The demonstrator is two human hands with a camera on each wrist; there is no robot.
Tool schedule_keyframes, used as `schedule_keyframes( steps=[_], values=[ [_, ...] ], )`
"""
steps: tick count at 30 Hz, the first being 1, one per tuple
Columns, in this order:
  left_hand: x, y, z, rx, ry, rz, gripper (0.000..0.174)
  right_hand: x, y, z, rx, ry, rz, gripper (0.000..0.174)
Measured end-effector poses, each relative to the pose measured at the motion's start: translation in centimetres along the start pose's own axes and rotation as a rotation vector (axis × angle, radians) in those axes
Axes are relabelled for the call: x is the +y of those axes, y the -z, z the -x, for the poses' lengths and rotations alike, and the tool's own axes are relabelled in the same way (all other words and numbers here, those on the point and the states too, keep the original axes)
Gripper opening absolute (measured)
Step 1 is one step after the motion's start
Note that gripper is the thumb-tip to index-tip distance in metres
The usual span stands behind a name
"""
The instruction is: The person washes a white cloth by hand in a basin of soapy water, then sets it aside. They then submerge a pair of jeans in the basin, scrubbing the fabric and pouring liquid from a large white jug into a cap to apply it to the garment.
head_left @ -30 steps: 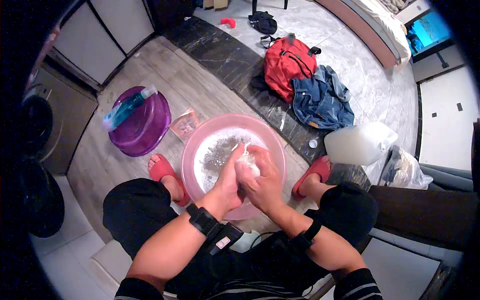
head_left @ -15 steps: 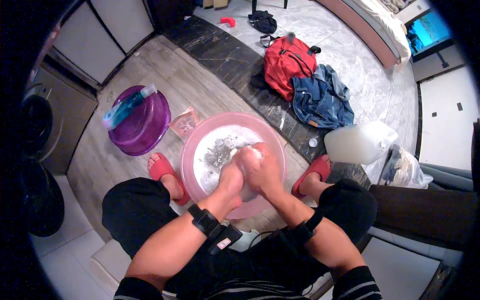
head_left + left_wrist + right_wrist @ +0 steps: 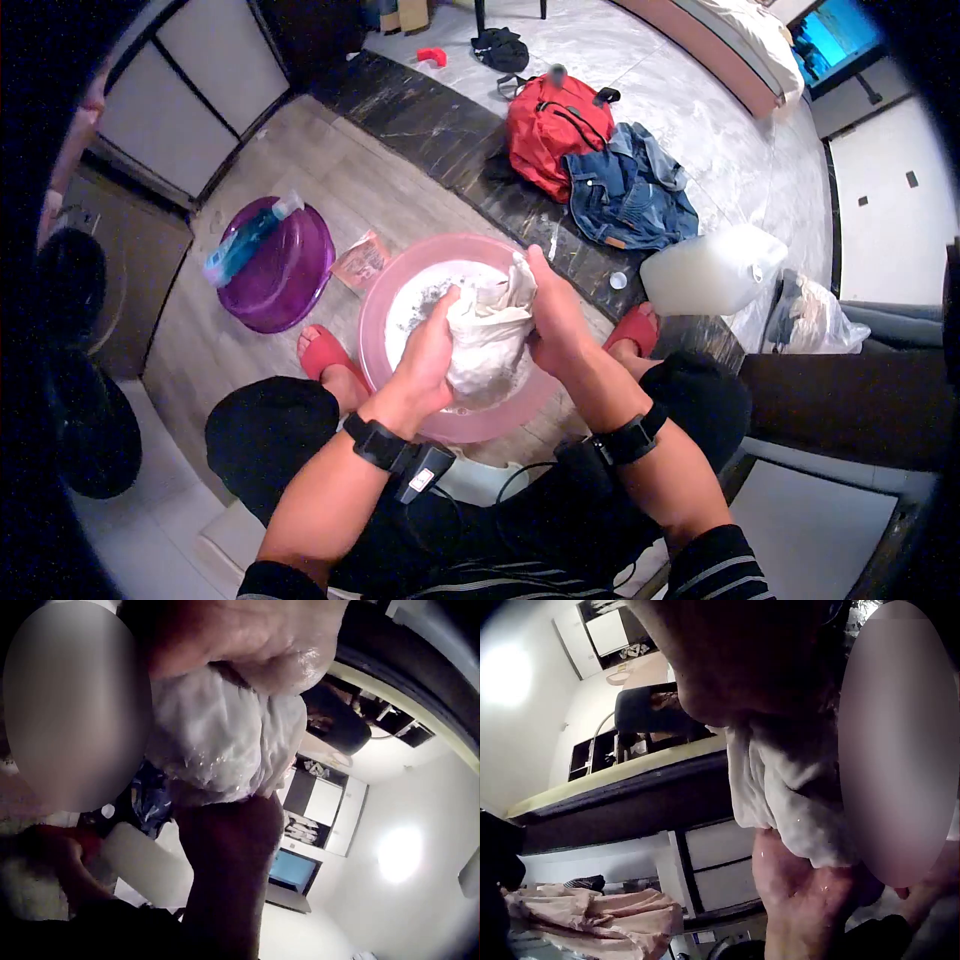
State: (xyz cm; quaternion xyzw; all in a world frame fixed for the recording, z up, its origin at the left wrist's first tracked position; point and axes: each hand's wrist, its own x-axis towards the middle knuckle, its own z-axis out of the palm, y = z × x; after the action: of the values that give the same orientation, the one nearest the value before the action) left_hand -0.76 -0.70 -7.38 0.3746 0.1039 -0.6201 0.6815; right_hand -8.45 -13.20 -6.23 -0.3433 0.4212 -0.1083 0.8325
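A wet white cloth with a seamed band near its top is stretched between both hands, over the pink basin. My left hand grips its left side, thumb uppermost. On the opposite side my right hand holds the other edge, thumb pointing up. Foamy water shows in the basin beyond the cloth, which covers much of it. In the left wrist view the cloth hangs bulging and glistening between the two hands. The right wrist view has the cloth in folds.
An upturned purple basin with a blue bottle on it stands at left, beside a packet. To the right are a white jug and a small cap. A red backpack and denim garment lie beyond.
The hands were clasped together around the bunched cloth; now they have moved apart and the cloth is spread between them, raised over the basin. The head view has shifted slightly.
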Motion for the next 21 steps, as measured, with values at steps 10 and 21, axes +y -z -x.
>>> schedule_keyframes(
  steps=[10,21],
  values=[
    [2.4,2.9,-1.3,0.180,-0.280,-0.140,0.050,-2.5,0.0,1.6,0.052,-0.008,-0.072,0.067],
    [0.6,0.3,0.5,0.162,-0.210,-0.615,0.069,-1.2,1.6,1.1,-0.072,0.226,0.296,0.054]
  ],
)
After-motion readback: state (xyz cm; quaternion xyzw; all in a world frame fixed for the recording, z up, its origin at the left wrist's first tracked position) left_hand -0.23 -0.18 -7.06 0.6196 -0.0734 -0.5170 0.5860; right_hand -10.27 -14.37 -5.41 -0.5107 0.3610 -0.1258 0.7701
